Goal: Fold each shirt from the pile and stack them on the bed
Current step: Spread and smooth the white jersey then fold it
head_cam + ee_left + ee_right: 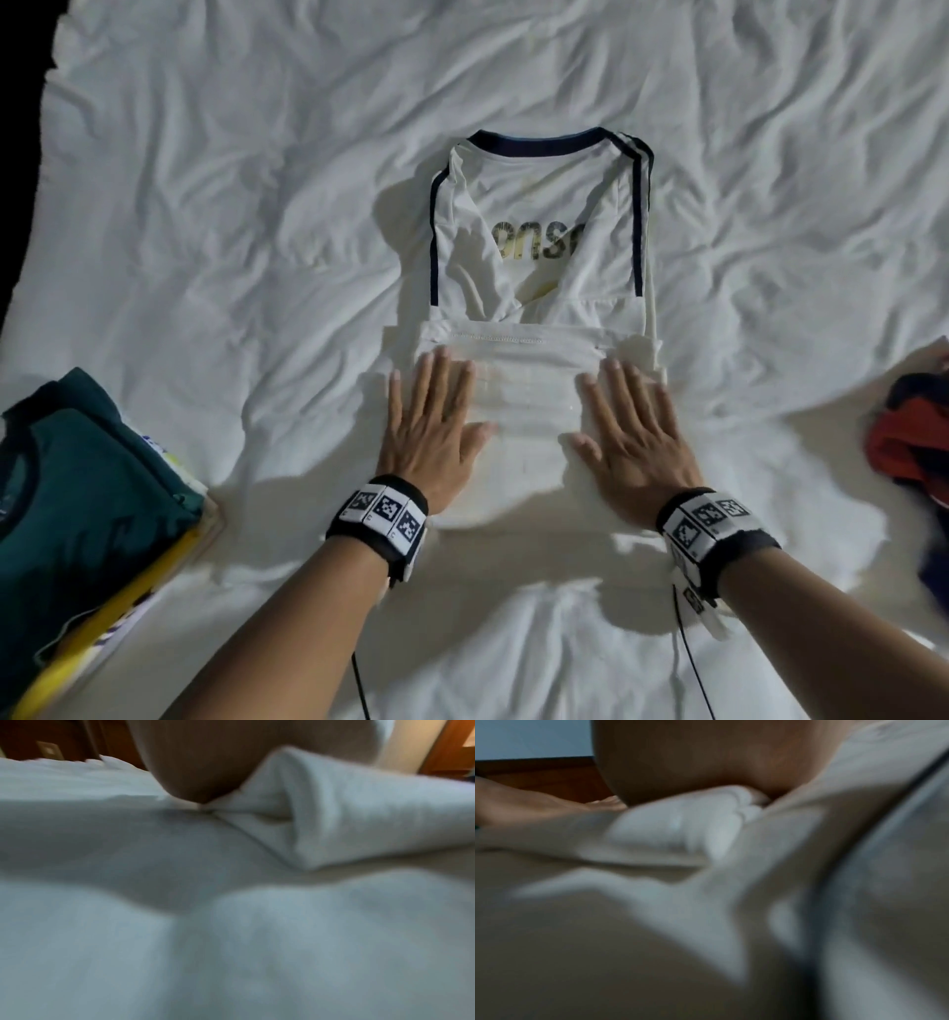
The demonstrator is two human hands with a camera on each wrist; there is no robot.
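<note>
Underneath flat hands (436, 426), white shirt's (534, 246) fold.

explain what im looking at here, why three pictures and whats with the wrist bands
No machine here: a person folds laundry while wearing three cameras. The big picture comes from a camera on the head, looking down. The other two come from cameras strapped to the wrists, so close to the cloth that they are blurry.

The left hand and right hand lie flat, fingers straight, pressing the folded-up bottom of a white shirt on the bed sheet. Nothing is gripped.

At the left sits a stack of folded shirts, a green one on top. At the right edge lies a pile of unfolded clothes.
</note>
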